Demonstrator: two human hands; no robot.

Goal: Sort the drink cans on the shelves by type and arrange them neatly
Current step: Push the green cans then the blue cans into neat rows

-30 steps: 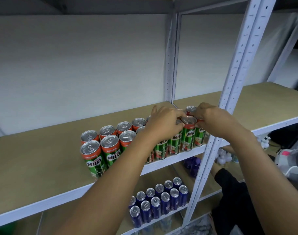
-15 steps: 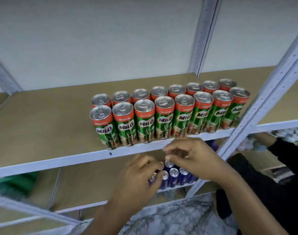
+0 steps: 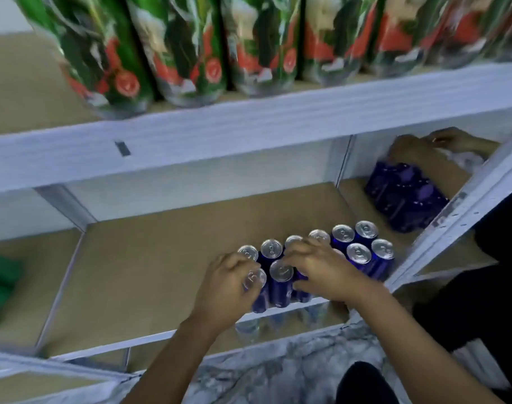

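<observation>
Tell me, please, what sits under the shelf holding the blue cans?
Below that shelf, blurred clear bottles show; what stands farther back is covered by the board.

Marbled floor (image 3: 278, 371) below; another person's hands (image 3: 432, 144) behind the rack, black sleeve (image 3: 464, 304) right.

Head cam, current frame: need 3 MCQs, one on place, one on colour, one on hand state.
1. Where do the green cans stand?
A. on the shelf above the blue cans
B. on the floor
C. in a box

2. What colour are the cans under the hands?
A. red
B. blue
C. yellow

3. What is the left hand doing?
A. hanging idle
B. pressing flat on the shelf board
C. curled round a front-row can

Key: 1 A, the green row sits on the upper shelf. 2 B, blue cans with silver tops. 3 C, its fingers wrap a blue can at the group's left end; the right hand rests on cans beside it.
</observation>
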